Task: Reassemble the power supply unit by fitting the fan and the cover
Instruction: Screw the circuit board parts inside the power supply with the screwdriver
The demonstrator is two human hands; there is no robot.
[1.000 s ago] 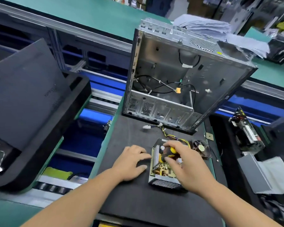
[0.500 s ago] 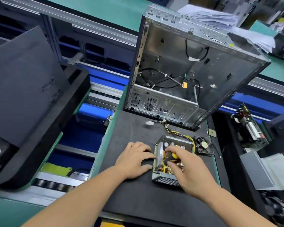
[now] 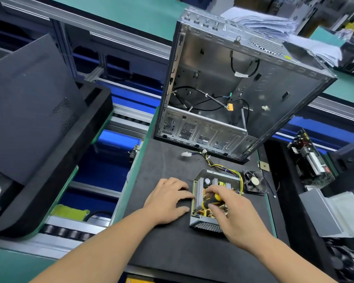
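Observation:
The open power supply unit (image 3: 200, 190) lies on a black mat (image 3: 168, 160), its circuit board and heat sinks exposed. My right hand (image 3: 233, 213) grips a yellow-and-black screwdriver (image 3: 212, 200) whose handle stands over the board. My left hand (image 3: 168, 199) rests flat on the mat, fingertips touching the unit's left wall. The black fan (image 3: 254, 181) lies loose on the mat just right of the unit. A grey metal cover (image 3: 323, 213) sits off the mat at the right.
An empty computer case (image 3: 233, 88) stands open behind the unit, with a wire bundle (image 3: 217, 162) trailing toward it. A black side panel (image 3: 29, 103) leans on a black foam tray at left. Circuit boards (image 3: 309, 160) lie at the right.
The view has shifted slightly, so the unit sits lower in frame. My right hand has turned a little on the screwdriver; my left hand stays against the unit.

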